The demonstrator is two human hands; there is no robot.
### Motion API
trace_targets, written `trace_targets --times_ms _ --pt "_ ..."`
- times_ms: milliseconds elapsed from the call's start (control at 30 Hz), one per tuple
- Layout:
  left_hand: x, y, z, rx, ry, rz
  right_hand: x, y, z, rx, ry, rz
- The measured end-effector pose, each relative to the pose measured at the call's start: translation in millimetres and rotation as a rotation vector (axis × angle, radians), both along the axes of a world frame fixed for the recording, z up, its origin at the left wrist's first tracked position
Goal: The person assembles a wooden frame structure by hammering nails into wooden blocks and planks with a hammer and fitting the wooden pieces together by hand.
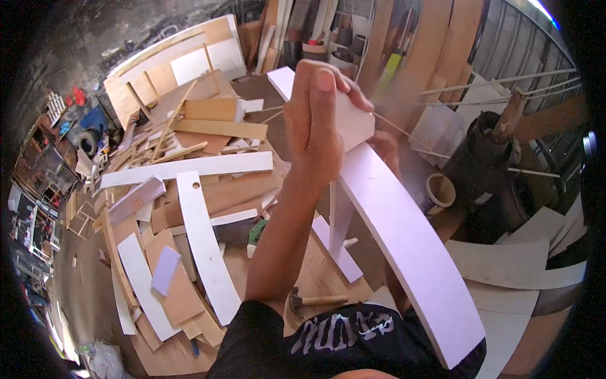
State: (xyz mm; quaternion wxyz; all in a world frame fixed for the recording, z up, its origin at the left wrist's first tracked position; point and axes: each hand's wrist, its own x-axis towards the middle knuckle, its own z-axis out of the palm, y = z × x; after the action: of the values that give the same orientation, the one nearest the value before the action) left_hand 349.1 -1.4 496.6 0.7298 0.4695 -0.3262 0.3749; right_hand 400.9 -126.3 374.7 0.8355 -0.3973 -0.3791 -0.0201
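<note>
My left hand (pixel 319 120) is raised in front of me, its fingers closed over a short white board (pixel 355 120). The short piece meets the upper end of a long white board (pixel 410 240) that slants down towards my right side. My right hand (pixel 385 150) is mostly hidden behind the joint; the part that shows appears to hold the long board from its far side. A narrow white upright piece (pixel 339 218) stands below the joint. Another white strip (pixel 341 256) lies lower down. Near my shirt, a hammer (pixel 315 301) rests on the wooden surface.
White and brown offcuts (pixel 205 237) cover the left of the work surface, with a wood pile (pixel 189 139) behind. A green-and-white object (pixel 255 235) sits by my left forearm. To the right are a white bucket (pixel 440 192), a dark drum (pixel 486 164) and curved white panels (pixel 505 262).
</note>
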Motion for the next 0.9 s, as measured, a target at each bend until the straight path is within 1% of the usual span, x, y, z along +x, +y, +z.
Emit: trace_targets --times_ms 200,267,333,400,433,467,533,567,600,667,700,733,833,867,900 --pt "-18 17 -4 0.047 -0.083 0.087 -27 1 -35 -0.272 -0.058 -0.231" --pt "-26 26 -8 0.078 -0.018 0.167 -37 3 -44 -0.351 -0.084 -0.29" --pt "-32 39 -10 0.091 -0.026 0.198 -45 8 -49 -0.412 -0.117 -0.327" --pt "-42 50 -10 0.073 -0.041 0.167 -52 15 -54 -0.47 -0.156 -0.352" --pt "-46 57 -13 0.05 -0.006 0.106 -56 20 -57 -0.496 -0.171 -0.36" --pt "-51 63 -14 0.055 -0.014 0.129 -58 24 -59 -0.521 -0.189 -0.368" --pt "-64 73 -11 -0.018 0.016 0.131 -63 33 -60 -0.565 -0.229 -0.377" --pt "-74 78 -10 -0.07 -0.004 0.079 -65 37 -62 -0.586 -0.246 -0.379" --pt "-82 87 -12 -0.063 -0.004 0.099 -66 41 -62 -0.602 -0.259 -0.381" --pt "-100 115 -17 0.062 0.182 0.294 -70 50 -65 -0.632 -0.285 -0.384" --pt "-110 125 -13 0.148 0.158 0.41 -73 54 -64 -0.646 -0.3 -0.384" --pt "-120 133 -11 0.153 0.159 0.428 -75 57 -64 -0.657 -0.321 -0.383" --pt "-156 156 -5 0.237 0.451 0.543 -80 64 -67 -0.692 -0.389 -0.391" --pt "-154 173 -16 0.256 0.403 0.617 -81 64 -68 -0.699 -0.407 -0.393" --pt "-161 180 -17 0.22 0.382 0.573 -79 65 -68 -0.713 -0.427 -0.395"
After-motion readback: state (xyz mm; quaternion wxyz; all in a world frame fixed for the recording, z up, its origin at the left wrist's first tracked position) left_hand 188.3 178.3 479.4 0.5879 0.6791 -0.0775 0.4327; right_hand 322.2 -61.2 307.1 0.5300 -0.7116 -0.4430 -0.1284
